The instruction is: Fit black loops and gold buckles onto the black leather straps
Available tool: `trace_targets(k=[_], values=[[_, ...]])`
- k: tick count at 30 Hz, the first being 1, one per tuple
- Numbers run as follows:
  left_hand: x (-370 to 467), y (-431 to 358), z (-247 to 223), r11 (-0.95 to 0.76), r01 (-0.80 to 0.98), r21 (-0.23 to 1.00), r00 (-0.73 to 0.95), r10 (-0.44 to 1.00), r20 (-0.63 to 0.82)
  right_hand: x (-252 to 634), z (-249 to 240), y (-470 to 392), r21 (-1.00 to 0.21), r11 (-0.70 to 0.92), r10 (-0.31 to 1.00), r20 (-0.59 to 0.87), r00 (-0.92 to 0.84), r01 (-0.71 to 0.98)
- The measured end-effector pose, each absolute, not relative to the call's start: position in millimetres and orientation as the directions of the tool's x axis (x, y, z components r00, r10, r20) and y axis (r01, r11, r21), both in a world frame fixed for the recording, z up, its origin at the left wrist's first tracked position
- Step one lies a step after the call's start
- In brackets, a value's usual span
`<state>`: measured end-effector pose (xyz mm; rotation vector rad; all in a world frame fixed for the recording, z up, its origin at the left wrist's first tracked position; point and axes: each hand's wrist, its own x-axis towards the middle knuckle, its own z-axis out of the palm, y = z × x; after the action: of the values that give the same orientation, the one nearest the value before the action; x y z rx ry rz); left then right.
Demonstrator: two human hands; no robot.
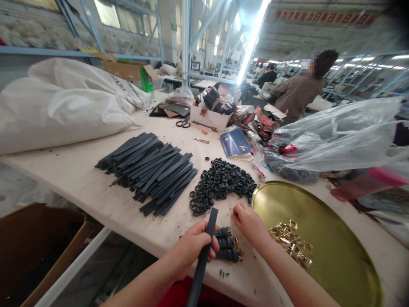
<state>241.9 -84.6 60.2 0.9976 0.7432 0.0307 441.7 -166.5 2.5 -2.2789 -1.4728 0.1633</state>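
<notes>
Near the table's front edge, my left hand point(197, 242) is closed around a dark leather strap point(204, 261), its thumb on top and the strap's end pointing up and away. My right hand point(246, 218) is just to the right, fingers curled together above the table; whether anything is in them is hidden. Right behind it lies a heap of small black strap loops point(220, 177). Beside my left hand are several straps with gold buckles attached point(228, 244), partly covered by it. Loose gold buckles point(292, 245) sit in a round gold tray point(338, 230), beyond my right forearm.
A stack of dark straps point(150, 168) lies at left centre. Behind are scissors point(183, 123), a pen point(201, 140), a blue notebook point(235, 143) and a white box point(207, 117). A white sack point(64, 106) fills the left; plastic bags point(332, 136) crowd the right. A person point(298, 94) is further back.
</notes>
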Motion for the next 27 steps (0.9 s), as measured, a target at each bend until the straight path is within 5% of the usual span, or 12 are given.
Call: trace_targets(k=[3,5,8,10,12,21,27], values=[[238,-89,59,0.505,0.282,0.816,0.793,0.356,-0.494,429,9,-170,-0.486,-0.34,0.875,0.15,0.46,0.805],[236,-92,61,0.356,0.284,0.89,0.823,0.386,-0.417,418,20,-176,-0.696,-0.31,0.851,0.1,0.515,0.647],[236,-98,64,0.117,0.255,0.96,0.853,0.44,-0.28,395,38,-186,-0.991,-0.13,0.815,-0.114,0.568,-0.012],[237,-102,65,0.013,0.229,0.973,0.856,0.474,-0.207,379,47,-192,-0.92,0.016,0.804,-0.221,0.553,-0.392],[238,-107,65,-0.054,0.217,0.975,0.848,0.505,-0.161,366,51,-196,-0.816,0.109,0.79,-0.275,0.548,-0.568],[227,-115,71,-0.324,0.295,0.899,0.798,0.601,-0.045,349,41,-206,-0.708,0.104,0.837,-0.316,0.446,-0.698],[222,-121,73,-0.492,0.355,0.795,0.865,0.495,-0.08,352,35,-216,-0.821,0.162,0.787,-0.227,0.574,-0.547]])
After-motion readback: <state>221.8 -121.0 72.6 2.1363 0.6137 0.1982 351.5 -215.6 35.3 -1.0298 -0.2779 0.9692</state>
